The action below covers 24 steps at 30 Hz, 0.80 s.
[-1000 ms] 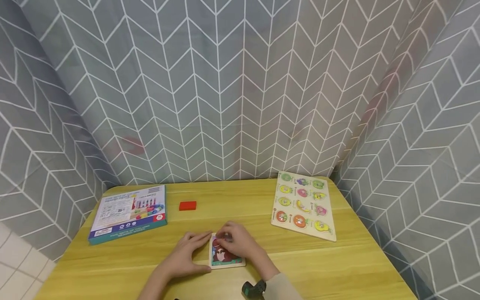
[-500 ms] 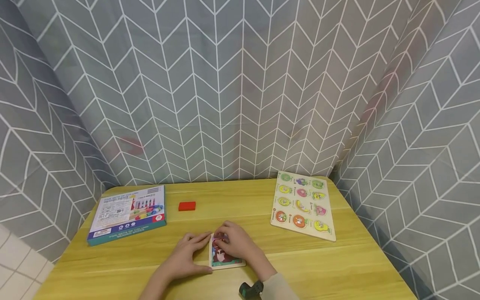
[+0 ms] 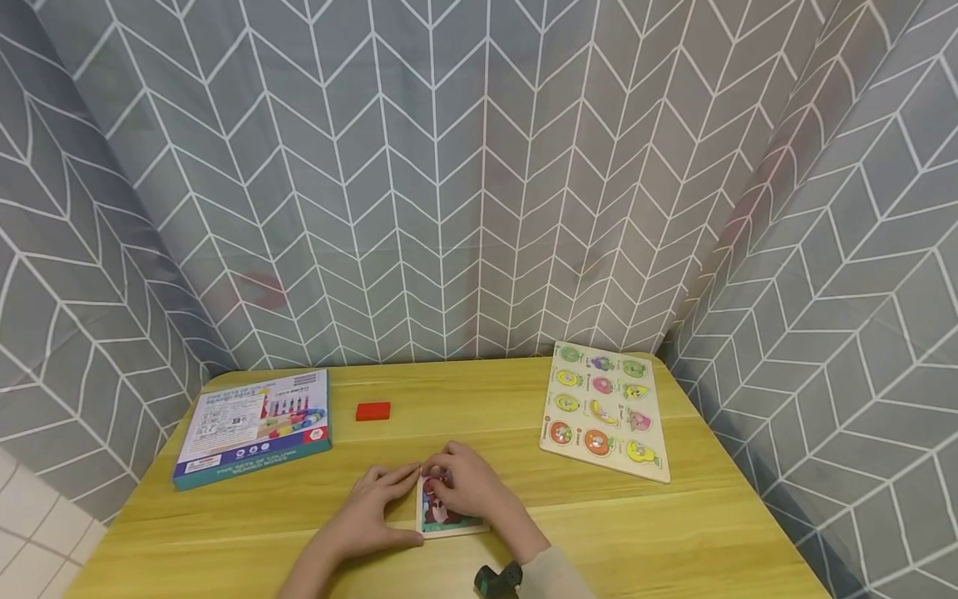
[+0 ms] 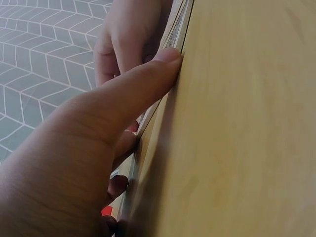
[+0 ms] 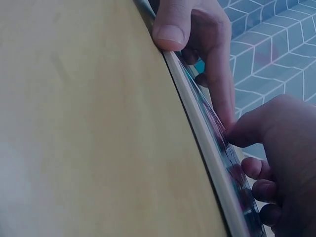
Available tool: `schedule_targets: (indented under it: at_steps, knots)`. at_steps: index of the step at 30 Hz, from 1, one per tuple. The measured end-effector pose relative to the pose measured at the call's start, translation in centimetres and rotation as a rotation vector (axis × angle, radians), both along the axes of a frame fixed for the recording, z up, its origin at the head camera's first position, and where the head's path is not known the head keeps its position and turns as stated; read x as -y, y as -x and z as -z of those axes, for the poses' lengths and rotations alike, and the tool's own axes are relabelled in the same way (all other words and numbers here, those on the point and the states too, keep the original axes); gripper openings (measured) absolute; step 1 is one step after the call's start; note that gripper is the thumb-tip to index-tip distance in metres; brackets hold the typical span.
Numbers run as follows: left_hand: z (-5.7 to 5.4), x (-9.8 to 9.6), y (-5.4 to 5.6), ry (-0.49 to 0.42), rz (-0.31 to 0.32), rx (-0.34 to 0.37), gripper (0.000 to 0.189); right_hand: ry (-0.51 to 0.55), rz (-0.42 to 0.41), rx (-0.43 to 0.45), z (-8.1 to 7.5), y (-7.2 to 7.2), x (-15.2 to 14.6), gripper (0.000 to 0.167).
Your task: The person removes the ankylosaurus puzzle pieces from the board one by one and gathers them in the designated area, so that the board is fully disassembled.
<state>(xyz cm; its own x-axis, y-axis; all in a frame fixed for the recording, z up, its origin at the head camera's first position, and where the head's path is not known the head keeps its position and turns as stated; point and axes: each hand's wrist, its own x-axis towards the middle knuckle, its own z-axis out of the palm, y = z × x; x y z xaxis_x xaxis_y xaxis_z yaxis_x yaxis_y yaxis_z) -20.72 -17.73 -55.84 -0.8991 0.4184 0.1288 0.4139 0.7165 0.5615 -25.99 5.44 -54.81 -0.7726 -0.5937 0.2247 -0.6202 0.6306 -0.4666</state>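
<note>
While left hand [image 3: 367, 511], fingers extended, braces picture board [image 3: 443, 519] beside right hand [image 3: 466, 482], whose grasp cannot be told, board looks light, stiff, best held by edges.

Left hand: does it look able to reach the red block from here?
Likely yes: nothing stands between the left hand and the red block, though that hand must first leave the picture board.

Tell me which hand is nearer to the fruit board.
Right. The right hand is over the small picture board, left of the fruit board; the left hand is farther left, at the picture board's left edge.
</note>
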Motion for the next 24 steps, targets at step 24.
schedule_targets:
  at_steps: [24]
  knots:
    - [-0.5,-0.2,-0.1,-0.007,0.007,0.010,0.099,0.128,0.070,0.171,-0.6,-1.0,0.6,0.019]
